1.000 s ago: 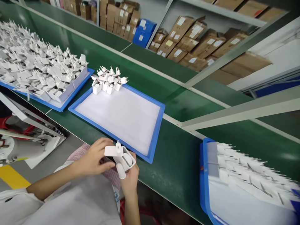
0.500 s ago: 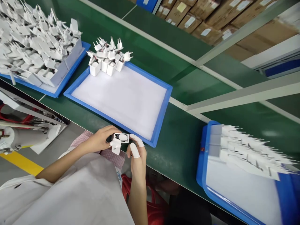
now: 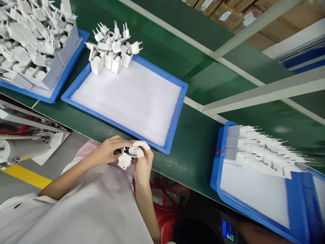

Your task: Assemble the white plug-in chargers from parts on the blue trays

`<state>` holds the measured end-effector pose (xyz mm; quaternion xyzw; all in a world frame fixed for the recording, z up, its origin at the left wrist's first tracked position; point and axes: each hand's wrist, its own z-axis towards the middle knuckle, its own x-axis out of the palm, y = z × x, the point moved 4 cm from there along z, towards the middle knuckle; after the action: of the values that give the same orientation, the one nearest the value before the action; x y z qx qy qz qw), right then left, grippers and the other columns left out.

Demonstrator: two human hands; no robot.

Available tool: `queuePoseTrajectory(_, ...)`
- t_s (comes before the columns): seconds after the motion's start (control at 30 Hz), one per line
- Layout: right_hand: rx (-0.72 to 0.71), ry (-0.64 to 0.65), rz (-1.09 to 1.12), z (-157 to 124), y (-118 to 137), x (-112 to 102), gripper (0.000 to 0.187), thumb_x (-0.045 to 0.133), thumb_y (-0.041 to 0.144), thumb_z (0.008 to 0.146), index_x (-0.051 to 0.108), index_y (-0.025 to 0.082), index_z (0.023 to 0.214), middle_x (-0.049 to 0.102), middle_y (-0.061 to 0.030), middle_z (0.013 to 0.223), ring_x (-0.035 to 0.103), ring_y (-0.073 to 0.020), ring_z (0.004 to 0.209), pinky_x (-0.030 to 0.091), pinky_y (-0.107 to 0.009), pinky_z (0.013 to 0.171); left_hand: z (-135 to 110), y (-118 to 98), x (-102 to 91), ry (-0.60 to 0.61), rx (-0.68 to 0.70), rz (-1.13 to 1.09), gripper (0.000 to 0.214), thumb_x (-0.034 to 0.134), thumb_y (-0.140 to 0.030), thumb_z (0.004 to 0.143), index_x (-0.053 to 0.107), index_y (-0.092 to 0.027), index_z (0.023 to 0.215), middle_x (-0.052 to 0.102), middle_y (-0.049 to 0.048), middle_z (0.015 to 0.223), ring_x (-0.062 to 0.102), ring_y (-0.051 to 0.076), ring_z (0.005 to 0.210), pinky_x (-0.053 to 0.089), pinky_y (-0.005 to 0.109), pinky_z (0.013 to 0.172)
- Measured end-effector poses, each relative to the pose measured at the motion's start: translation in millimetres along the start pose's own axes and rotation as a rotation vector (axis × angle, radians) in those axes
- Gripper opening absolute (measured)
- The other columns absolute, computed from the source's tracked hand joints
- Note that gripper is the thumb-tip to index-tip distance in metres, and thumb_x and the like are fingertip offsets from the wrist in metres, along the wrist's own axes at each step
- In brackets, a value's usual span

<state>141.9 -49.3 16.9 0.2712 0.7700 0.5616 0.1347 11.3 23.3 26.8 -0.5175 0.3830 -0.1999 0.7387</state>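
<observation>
A white plug-in power adapter [image 3: 124, 161] is held just off the bench's front edge, its open housing facing up and its pronged cover hanging off the near side. My left hand [image 3: 108, 151] is closed around the housing's left side. White finger cots cover the thumb and a fingertip of my right hand [image 3: 143, 166], which closes on the right end of the housing. The thumb lies over the opening, against the rounded white part inside. Beyond both hands lies a blue-rimmed tray [image 3: 142, 134] with a white lining; several similar open adapters [image 3: 111, 54] stand at its far left corner.
At left, another blue tray [image 3: 57, 93] is heaped with open adapters. Stacked blue trays [image 3: 220, 184] at right carry rows of adapters with prongs outward. A metal frame [image 3: 254, 96] crosses the green bench [image 3: 193, 152]. A red stool [image 3: 165, 211] stands below.
My right hand has come in from beside the adapter, and its cot-covered fingers now close on the housing. The adapter stays in my left hand. The view has shifted slightly.
</observation>
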Motion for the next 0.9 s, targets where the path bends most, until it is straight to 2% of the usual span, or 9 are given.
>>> queuePoseTrajectory(0.13,0.016,0.003,0.013,-7.5,-2.1,7.4,0.015,0.061,0.028,0.08,0.061,0.019,0.092,0.065,-0.0045,0.107,0.062,-0.0169,0.087,0.049,-0.026,0.069,-4.8,3.7,4.0,-0.088,0.089,0.08,0.053,0.048,0.002,0.082,0.057,-0.021,0.129,0.067,0.0057,0.119,0.058,0.018,0.103,0.053,0.031,0.087)
queuePoseTrajectory(0.23,-0.037,-0.002,0.043,-10.6,-3.4,13.0,0.016,0.064,0.028,0.082,0.059,0.021,0.095,0.063,-0.0028,0.109,0.061,-0.0171,0.098,0.049,-0.028,0.082,-7.2,4.5,6.9,-0.177,0.221,0.2,0.044,0.053,-0.004,0.088,0.055,-0.02,0.129,0.067,0.007,0.12,0.058,0.019,0.106,0.053,0.035,0.092)
queuePoseTrajectory(0.37,-0.05,-0.037,0.068,-11.8,-8.8,14.4,0.014,0.06,0.026,0.084,0.061,0.021,0.097,0.062,-0.0028,0.106,0.061,-0.0173,0.097,0.05,-0.03,0.083,-9.0,1.5,12.4,-0.222,0.317,0.316,0.036,0.057,-0.009,0.091,0.056,-0.017,0.127,0.069,0.0089,0.116,0.058,0.02,0.107,0.055,0.035,0.093)
queuePoseTrajectory(0.47,-0.043,-0.02,0.046,-10.2,-10.2,9.7,0.015,0.06,0.027,0.083,0.06,0.02,0.097,0.062,-0.004,0.107,0.062,-0.0193,0.1,0.051,-0.031,0.083,-7.8,0.2,10.3,-0.238,0.31,0.3,0.034,0.055,-0.012,0.093,0.057,-0.019,0.127,0.069,0.0085,0.117,0.06,0.02,0.106,0.055,0.035,0.092)
queuePoseTrajectory(0.53,-0.062,0.022,0.036,-11.1,-9.6,5.4,0.024,0.058,0.031,0.087,0.057,0.022,0.108,0.061,-0.006,0.116,0.061,-0.0199,0.104,0.051,-0.033,0.084,-4.5,3.5,5.2,-0.205,0.213,0.227,0.036,0.054,-0.01,0.091,0.058,-0.018,0.126,0.069,0.0082,0.115,0.062,0.019,0.103,0.055,0.034,0.089)
queuePoseTrajectory(0.63,-0.254,0.043,-0.146,-19.6,-6.7,0.7,0.052,0.057,0.041,0.09,0.039,0.026,0.136,0.052,-0.0115,0.132,0.062,-0.0176,0.094,0.053,-0.037,0.082,0.4,10.7,-2.3,-0.079,0.007,0.107,0.04,0.055,-0.007,0.086,0.06,-0.017,0.124,0.069,0.0083,0.115,0.063,0.019,0.103,0.054,0.032,0.089)
queuePoseTrajectory(0.73,-0.616,-0.042,-0.542,-34.4,-4.7,5.1,0.077,0.073,0.04,0.079,0.032,0.027,0.143,0.045,-0.0145,0.134,0.059,-0.0194,0.093,0.054,-0.037,0.077,2.4,11.8,-8.1,-0.013,-0.08,0.059,0.038,0.058,-0.007,0.083,0.063,-0.017,0.12,0.068,0.0078,0.116,0.062,0.02,0.106,0.051,0.032,0.092)
queuePoseTrajectory(0.8,-0.778,-0.098,-0.71,-40.4,-6.5,11.1,0.08,0.078,0.038,0.075,0.035,0.026,0.141,0.046,-0.0146,0.13,0.058,-0.0245,0.104,0.054,-0.037,0.076,3.2,11.5,-9.6,0.011,-0.1,0.055,0.039,0.057,-0.006,0.083,0.063,-0.018,0.12,0.068,0.0072,0.112,0.061,0.019,0.104,0.05,0.031,0.091)
queuePoseTrajectory(0.9,-0.867,-0.145,-0.808,-36.9,-4.3,12.7,0.064,0.072,0.033,0.081,0.042,0.022,0.137,0.053,-0.0129,0.118,0.06,-0.0249,0.103,0.055,-0.036,0.074,4.8,11.4,-9.5,0.056,-0.091,0.034,0.041,0.056,-0.003,0.083,0.062,-0.018,0.121,0.067,0.0074,0.111,0.06,0.019,0.103,0.05,0.03,0.09)
